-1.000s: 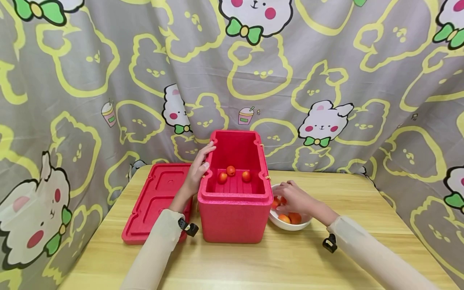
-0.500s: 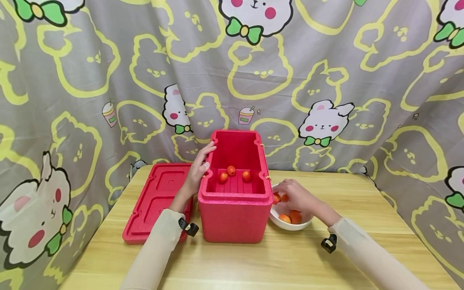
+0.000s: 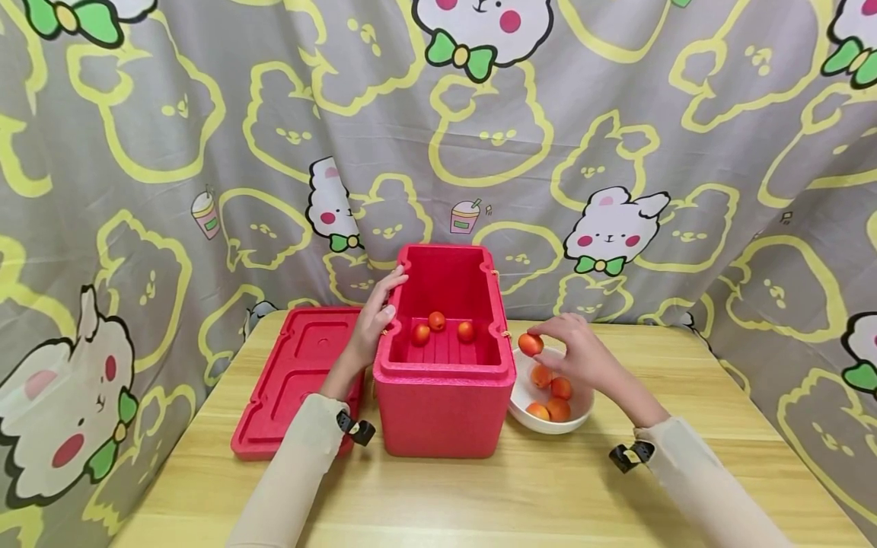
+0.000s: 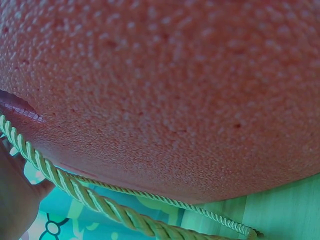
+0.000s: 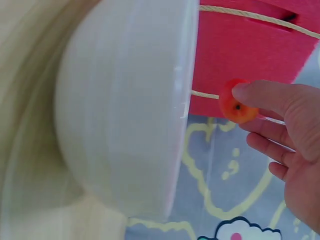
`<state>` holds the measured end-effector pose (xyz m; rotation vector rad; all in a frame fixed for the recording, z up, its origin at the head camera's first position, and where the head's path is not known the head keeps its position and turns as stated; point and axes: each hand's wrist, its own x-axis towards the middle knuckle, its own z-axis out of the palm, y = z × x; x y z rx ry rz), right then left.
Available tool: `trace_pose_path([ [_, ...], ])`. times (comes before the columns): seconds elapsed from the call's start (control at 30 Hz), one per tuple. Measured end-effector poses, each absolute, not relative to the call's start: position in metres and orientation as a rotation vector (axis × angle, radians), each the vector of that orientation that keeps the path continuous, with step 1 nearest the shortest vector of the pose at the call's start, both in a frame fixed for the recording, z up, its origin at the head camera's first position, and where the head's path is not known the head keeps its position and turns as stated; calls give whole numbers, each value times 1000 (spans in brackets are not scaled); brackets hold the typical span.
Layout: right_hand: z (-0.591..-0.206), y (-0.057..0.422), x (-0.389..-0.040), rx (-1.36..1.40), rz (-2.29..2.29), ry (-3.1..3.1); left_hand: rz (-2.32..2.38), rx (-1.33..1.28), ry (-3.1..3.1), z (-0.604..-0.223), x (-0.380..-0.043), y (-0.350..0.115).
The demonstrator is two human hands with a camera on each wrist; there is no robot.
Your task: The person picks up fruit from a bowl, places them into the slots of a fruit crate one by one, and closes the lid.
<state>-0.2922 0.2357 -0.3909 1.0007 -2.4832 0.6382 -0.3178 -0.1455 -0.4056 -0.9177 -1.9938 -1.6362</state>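
My right hand (image 3: 577, 346) pinches a small round orange-red fruit (image 3: 530, 344) between thumb and fingertips, above the left side of a white bowl (image 3: 574, 423). Several similar fruits (image 3: 541, 376) lie in that bowl. In the right wrist view, the pinched fruit (image 5: 238, 101) shows a dark spot at its end, and the bowl (image 5: 120, 105) fills the left half. My left hand (image 3: 371, 327) rests along the left rim of a red foam box (image 3: 445, 415), fingertips on the edge. Three orange-red fruits (image 3: 436, 321) lie on the box floor.
Left of the box lies its red lid (image 3: 301, 373), partly behind my left forearm. Cord handles (image 4: 95, 197) run along the box's sides. A patterned curtain (image 3: 479, 152) hangs behind the wooden table (image 3: 438, 502).
My right hand has risen out of the bowl with one fruit, uncovering the fruits below. The left hand and the box have stayed where they were.
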Motion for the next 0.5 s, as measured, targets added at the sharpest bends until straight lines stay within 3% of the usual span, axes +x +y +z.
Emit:
trace_pose_path([
  [0.5, -344, 230, -291, 949, 678, -2166, -1650, -920, -1995, -407, -320, -146],
])
